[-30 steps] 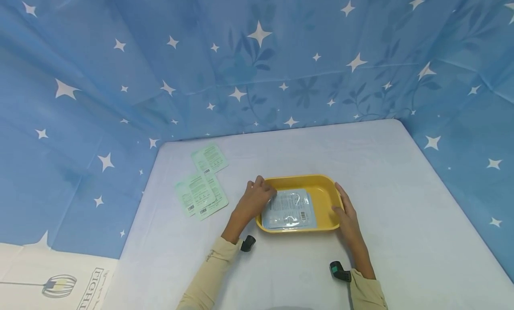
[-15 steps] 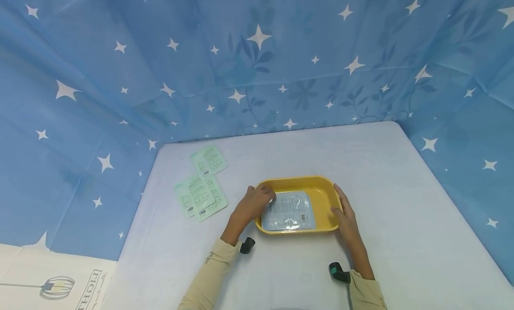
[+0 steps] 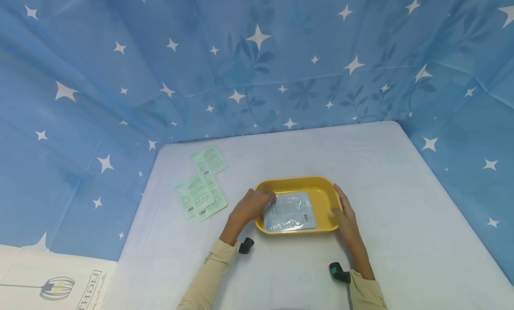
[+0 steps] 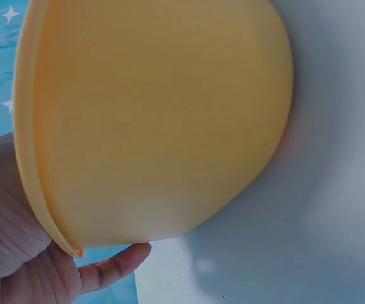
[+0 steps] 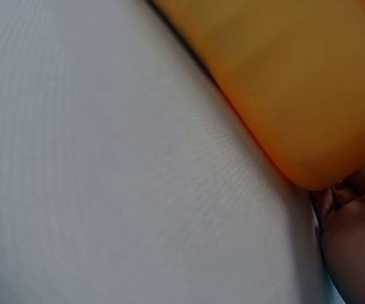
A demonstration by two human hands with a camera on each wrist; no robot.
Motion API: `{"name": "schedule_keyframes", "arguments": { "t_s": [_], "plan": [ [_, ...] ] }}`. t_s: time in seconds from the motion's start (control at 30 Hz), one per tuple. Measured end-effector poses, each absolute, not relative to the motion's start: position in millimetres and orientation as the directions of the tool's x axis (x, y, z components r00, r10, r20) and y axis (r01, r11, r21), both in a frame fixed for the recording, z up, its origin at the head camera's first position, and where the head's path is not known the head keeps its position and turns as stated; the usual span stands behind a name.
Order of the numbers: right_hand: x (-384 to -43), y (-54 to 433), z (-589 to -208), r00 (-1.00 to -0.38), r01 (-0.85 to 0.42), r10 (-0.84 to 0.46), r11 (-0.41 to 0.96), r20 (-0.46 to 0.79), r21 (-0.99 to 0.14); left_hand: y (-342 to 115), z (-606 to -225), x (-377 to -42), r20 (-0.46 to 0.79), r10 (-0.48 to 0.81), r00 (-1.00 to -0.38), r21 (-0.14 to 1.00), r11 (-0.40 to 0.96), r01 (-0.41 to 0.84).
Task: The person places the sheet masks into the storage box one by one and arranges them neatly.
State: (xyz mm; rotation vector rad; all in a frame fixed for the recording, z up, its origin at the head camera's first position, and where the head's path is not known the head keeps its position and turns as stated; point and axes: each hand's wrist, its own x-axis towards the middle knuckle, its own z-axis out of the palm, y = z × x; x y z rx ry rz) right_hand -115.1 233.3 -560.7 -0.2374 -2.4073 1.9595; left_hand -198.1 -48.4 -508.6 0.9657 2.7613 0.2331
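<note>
A yellow tray (image 3: 326, 202) stands on the table, and pale blue flat packets (image 3: 290, 212), like sheet-mask packets with print and a barcode, lie inside toward its left. Over the tray's left end my left hand (image 3: 252, 204) reaches in, and its fingertips meet the left edge of the top packet; their grip is partly hidden. In the left wrist view one finger (image 4: 116, 267) extends down outside the yellow wall. At the right end my right hand (image 3: 346, 216) holds the tray, thumb over the rim and fingers along the outside.
Left of the tray lie several overlapping pale green packets (image 3: 201, 192) with print and barcodes. A white sheet covers the table (image 3: 393, 176). Behind it and at the sides hangs a blue star-patterned curtain (image 3: 225, 69). A cream printed cloth (image 3: 52, 274) is at lower left.
The left fingers, raised before, have lowered toward the packet. The top blue packet has shifted slightly right and turned a little. My right hand and the tray keep their places.
</note>
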Motion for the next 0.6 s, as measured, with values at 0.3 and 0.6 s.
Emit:
{"name": "schedule_keyframes", "arguments": {
  "t_s": [0.3, 0.6],
  "plan": [
    [-118, 236, -565, -0.987, 0.116, 0.134, 0.191, -0.091, -0.975, -48, -511, -199, -0.15, 0.632, -0.761, 0.245, 0.769, 0.59],
    [-116, 234, -564, -0.988, 0.088, 0.142, 0.205, -0.059, -0.975, -58, -521, -196, 0.075, 0.638, -0.766, 0.273, 0.726, 0.631]
  ]
}}
